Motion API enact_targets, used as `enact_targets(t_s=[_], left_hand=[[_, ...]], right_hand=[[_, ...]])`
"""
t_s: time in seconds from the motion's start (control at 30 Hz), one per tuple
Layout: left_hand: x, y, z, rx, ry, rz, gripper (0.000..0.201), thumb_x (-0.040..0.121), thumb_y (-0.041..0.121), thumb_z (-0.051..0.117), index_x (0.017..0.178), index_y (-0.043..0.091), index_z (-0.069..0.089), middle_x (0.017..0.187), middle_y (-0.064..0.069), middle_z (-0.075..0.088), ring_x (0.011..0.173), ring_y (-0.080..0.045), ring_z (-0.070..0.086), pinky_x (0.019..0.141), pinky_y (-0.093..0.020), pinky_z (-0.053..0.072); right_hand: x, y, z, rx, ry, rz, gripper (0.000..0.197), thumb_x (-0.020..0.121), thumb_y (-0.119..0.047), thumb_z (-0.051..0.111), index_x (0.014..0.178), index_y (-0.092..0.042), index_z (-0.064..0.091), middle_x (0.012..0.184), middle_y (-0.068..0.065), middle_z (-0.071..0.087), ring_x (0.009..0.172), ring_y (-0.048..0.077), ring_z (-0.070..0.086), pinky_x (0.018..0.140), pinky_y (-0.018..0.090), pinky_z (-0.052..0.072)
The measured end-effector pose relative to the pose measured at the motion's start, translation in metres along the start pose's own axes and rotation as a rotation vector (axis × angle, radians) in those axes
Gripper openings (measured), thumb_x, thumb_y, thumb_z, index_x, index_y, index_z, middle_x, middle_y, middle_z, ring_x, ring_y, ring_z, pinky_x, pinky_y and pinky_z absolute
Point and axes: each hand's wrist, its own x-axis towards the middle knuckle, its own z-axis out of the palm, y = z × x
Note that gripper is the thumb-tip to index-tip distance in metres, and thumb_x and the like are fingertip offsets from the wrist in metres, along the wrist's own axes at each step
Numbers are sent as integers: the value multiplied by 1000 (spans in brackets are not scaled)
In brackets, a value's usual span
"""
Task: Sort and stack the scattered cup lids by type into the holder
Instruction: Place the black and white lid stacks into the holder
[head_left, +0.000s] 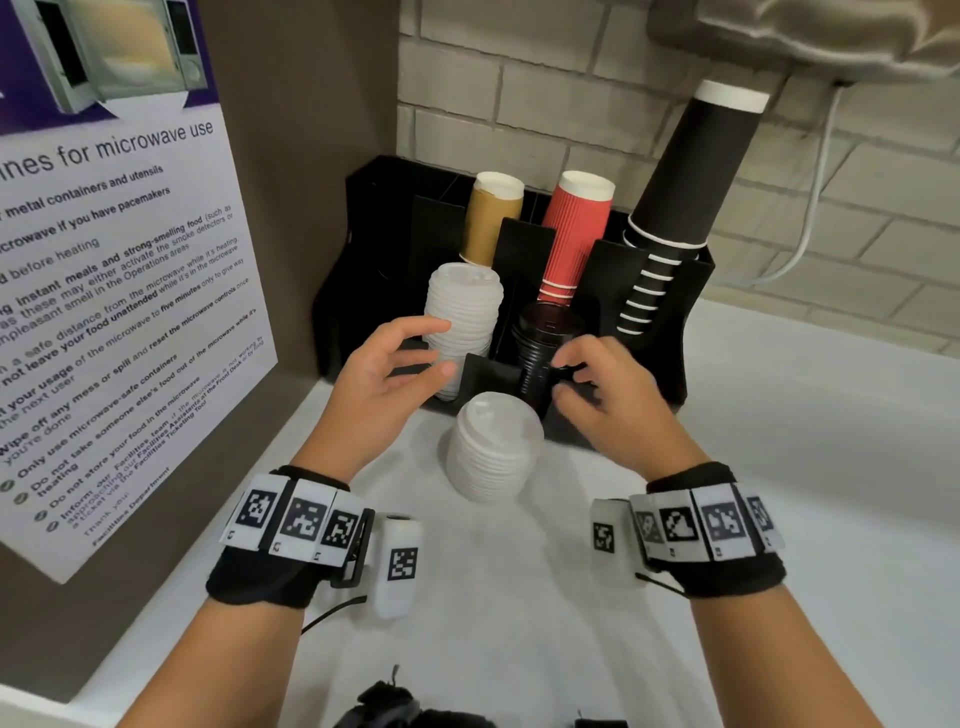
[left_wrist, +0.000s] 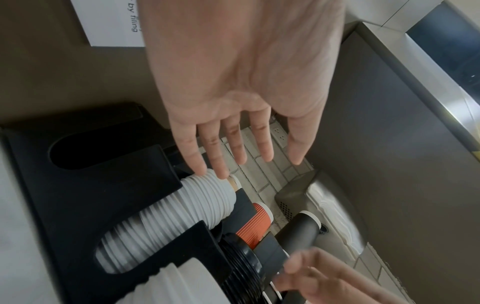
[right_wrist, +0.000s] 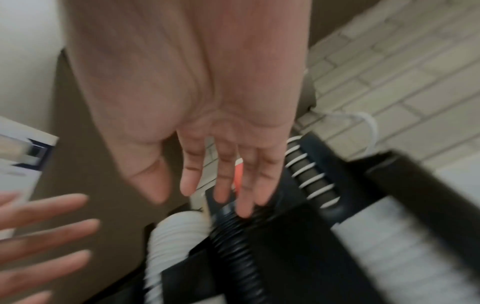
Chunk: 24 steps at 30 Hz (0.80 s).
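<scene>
Head view is showing both hands hovering in front of the black holder (head_left: 670, 332) on the white counter (head_left: 779, 467). The left hand (head_left: 387, 384) is spreading its fingers loosely, gripping nothing — its fingertips are sitting just beside the white lid stack (head_left: 462, 322) standing in the holder's left front slot; whether they are touching it I cannot tell. In the left wrist view those fingers (left_wrist: 263, 144) are lying straight and apart. The right hand (head_left: 608, 400) is curling its fingers loosely near the black lid stack (head_left: 543, 348) in the next slot; the right wrist view is blurred, showing fingers (right_wrist: 245, 197) extended with tips over the black ribbed stack, contact unclear. A second white lid stack (head_left: 493, 447) is standing loose on the counter, between the two hands and nearer the wrists than the fingertips. Beyond the fingertips, tan (head_left: 491, 218), red (head_left: 574, 234) and black cups (head_left: 685, 171) are filling the rear slots.
</scene>
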Motion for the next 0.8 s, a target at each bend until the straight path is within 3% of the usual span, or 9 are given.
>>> enact_targets(t_s=[0.03,0.1,0.17,0.47,0.63,0.7,0.77,0.8], left_hand=[[-1,0,0,-3,1,-2,33,90,10,64,117,28,59,129,0,57,111,-11,61,88,-18,49],[-2,-1,0,-4,1,-3,33,90,11,65,118,26,59,129,0,57,111,-11,61,88,-18,49],[-3,-2,-1,-6,-1,-3,33,90,11,65,119,26,59,129,-1,56,111,-12,61,88,-18,49],[-1,-6,-3,-7,-4,9,32,90,11,65,117,29,60,128,0,57,110,-13,61,86,-18,48],[-1,-6,-1,1,-2,16,33,90,11,66,115,31,59,128,1,57,110,-12,61,85,-18,48],[-1,-6,-1,5,-9,3,39,88,11,69,116,34,58,128,5,56,112,-10,60,89,-24,50],[-3,-7,1,12,-87,-27,54,79,22,79,122,42,52,133,12,54,118,-7,57,97,-29,49],[-4,-6,3,16,-146,-44,67,73,29,83,127,46,48,136,15,52,121,-5,54,100,-29,47]], right_hand=[[0,-7,9,23,-113,24,28,85,-25,68,108,-20,53,109,-3,48,94,17,53,76,16,44],[0,-15,25,-4,-286,88,45,77,-42,74,106,-24,45,110,-4,43,95,16,49,81,27,47],[0,-19,39,-41,-331,128,55,71,-47,78,104,-25,40,111,-4,39,97,19,48,84,33,46],[2,-22,60,-25,-288,168,58,69,-36,80,105,-24,36,110,-1,34,90,26,50,76,31,40],[3,-22,53,-10,-209,183,56,67,-37,78,104,-26,37,112,-2,36,99,22,49,91,46,44],[4,-21,45,117,-99,153,54,68,-35,79,103,-26,39,112,-1,39,101,14,45,91,33,41],[3,-24,37,311,-17,122,52,71,-33,80,107,-32,42,115,-1,44,105,9,45,86,14,38],[2,-28,33,415,-16,122,53,73,-36,79,111,-38,42,118,-3,46,109,8,48,85,11,39]])
